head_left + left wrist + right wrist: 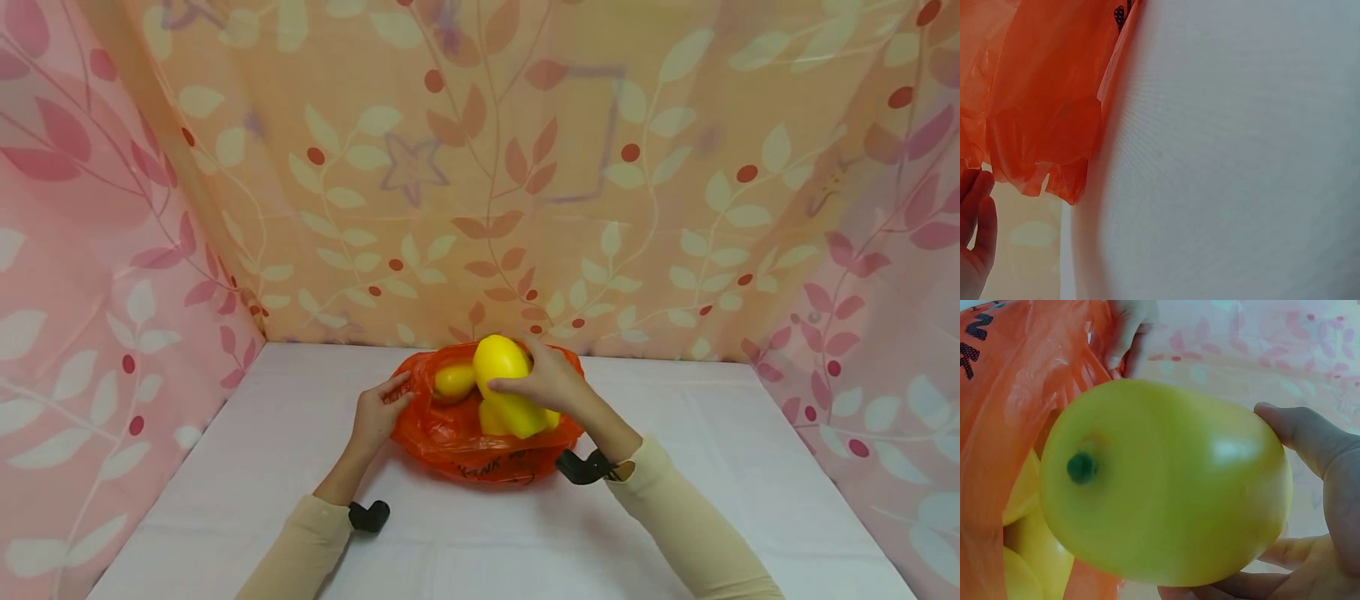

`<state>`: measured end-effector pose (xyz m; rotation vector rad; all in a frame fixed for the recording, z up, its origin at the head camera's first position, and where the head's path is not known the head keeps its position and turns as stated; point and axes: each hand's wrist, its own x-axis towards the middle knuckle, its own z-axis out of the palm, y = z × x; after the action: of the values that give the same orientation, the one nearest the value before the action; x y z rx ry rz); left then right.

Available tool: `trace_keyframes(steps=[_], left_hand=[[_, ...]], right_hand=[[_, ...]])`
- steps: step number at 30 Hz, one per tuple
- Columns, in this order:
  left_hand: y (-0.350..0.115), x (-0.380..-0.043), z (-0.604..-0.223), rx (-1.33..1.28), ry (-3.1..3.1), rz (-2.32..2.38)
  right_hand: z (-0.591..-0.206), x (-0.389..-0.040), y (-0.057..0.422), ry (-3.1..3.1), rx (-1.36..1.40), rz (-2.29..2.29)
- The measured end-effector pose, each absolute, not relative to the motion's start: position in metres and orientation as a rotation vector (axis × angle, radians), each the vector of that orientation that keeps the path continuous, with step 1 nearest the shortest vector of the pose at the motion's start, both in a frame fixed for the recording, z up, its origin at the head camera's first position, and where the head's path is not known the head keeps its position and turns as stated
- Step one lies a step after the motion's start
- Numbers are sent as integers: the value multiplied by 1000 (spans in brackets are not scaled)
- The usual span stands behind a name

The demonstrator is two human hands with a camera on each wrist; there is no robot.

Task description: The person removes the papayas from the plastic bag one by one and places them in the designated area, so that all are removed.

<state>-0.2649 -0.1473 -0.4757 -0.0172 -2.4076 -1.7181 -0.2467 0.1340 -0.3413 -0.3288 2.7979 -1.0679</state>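
Note:
An orange-red plastic bag (457, 454) with dark printed letters lies spread with its mouth up in the head view. My left hand (377, 417) pinches its left rim; in the left wrist view the fingers (985, 228) show at the bag's edge. Over the bag's right part, my right hand (553, 382) holds a large, smooth yellow mango-like fruit (1179, 481) between thumb and fingers. A dark green stem nub marks its end. Inside the bag lie a smaller oval yellow fruit (454, 382) at the left and an angular yellow fruit (517, 417) below the held one, partly hidden.
A white cloth covers the table (480, 542). Leaf-patterned curtains (480, 167) stand at the back and on both sides, the back one close behind the bag. Black camera mounts (369, 517) sit on both wrists.

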Motion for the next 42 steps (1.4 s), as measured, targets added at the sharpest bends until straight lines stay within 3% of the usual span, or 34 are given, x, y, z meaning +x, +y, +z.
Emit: trace_keyframes(steps=[21, 42], left_hand=[[-149, -263, -472, 77, -2397, -1741], [-147, -261, -466, 152, -2381, -1859]], right_hand=[[-330, -251, 163, 2834, -429, -1086], [-316, -267, 201, 2878, -315, -1020]])
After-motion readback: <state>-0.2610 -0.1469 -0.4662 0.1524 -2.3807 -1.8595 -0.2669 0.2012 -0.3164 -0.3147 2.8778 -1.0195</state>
